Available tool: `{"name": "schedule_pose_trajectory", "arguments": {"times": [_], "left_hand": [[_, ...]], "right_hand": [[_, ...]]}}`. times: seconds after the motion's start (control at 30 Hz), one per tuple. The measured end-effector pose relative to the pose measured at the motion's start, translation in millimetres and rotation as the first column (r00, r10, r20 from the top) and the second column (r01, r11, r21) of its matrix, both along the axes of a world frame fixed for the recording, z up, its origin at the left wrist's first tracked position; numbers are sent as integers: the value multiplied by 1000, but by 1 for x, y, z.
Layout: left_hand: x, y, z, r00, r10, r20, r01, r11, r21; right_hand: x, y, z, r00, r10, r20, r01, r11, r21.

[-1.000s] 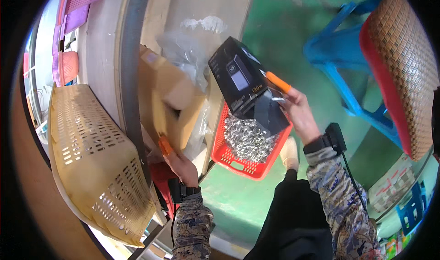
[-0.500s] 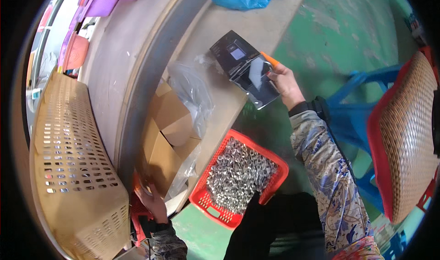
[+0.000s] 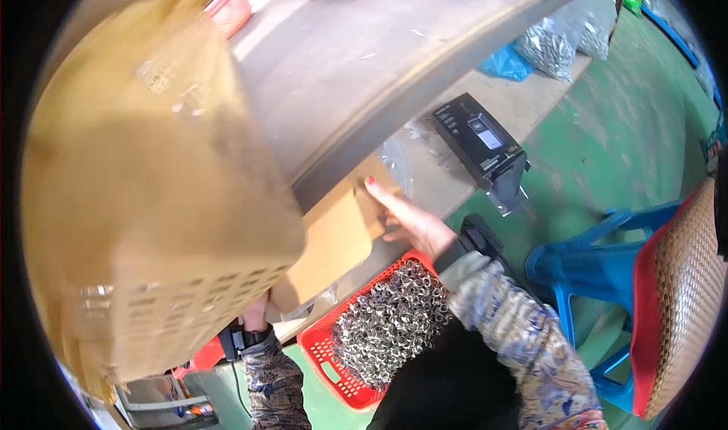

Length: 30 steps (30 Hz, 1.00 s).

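A brown cardboard box (image 3: 334, 240) sits on the low wooden shelf beneath the worktop. My right hand (image 3: 417, 224) is at its far right side, thumb stretched along the cardboard and fingers curled at the edge. By the box's near left end is my left hand (image 3: 256, 313), its fingers hidden behind the yellow basket and the box. Farther along the shelf lies a black printed carton (image 3: 479, 138), its near end flap open and overhanging the shelf edge. Clear plastic film (image 3: 396, 161) shows between box and carton.
A tan perforated basket (image 3: 174, 202) looms close on the left. Below stands a red basket (image 3: 334, 373) of small metal parts (image 3: 390, 320). A blue stool (image 3: 584, 252) and woven-covered seat (image 3: 679, 309) are at right. Bags of metal parts (image 3: 547, 47) lie at the shelf's far end.
My right hand has let go of the black carton, which now lies on the shelf, and has moved to the cardboard box. The orange item is out of sight. The view has swung round.
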<state>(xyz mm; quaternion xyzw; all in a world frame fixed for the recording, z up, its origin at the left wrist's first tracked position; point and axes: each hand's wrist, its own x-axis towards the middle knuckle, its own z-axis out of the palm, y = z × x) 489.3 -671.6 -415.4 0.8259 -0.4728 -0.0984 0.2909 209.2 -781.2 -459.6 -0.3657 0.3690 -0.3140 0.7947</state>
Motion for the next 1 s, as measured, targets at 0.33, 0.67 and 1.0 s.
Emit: {"name": "schedule_pose_trajectory", "arguments": {"times": [0.33, 0.67, 1.0], "left_hand": [[-62, 40, -50, 891, 51, 451, -34, 998, -45], [-109, 46, -68, 894, -147, -423, 44, 969, -243], [-134, 37, -70, 913, -264, -311, 114, 897, -427]], "right_hand": [[-34, 3, 4, 991, -67, 120, 80, 991, -108], [-39, 20, -35, 876, -278, 395, 317, 948, -36], [-56, 10, -109, 725, -552, 412, 527, 830, 183]]}}
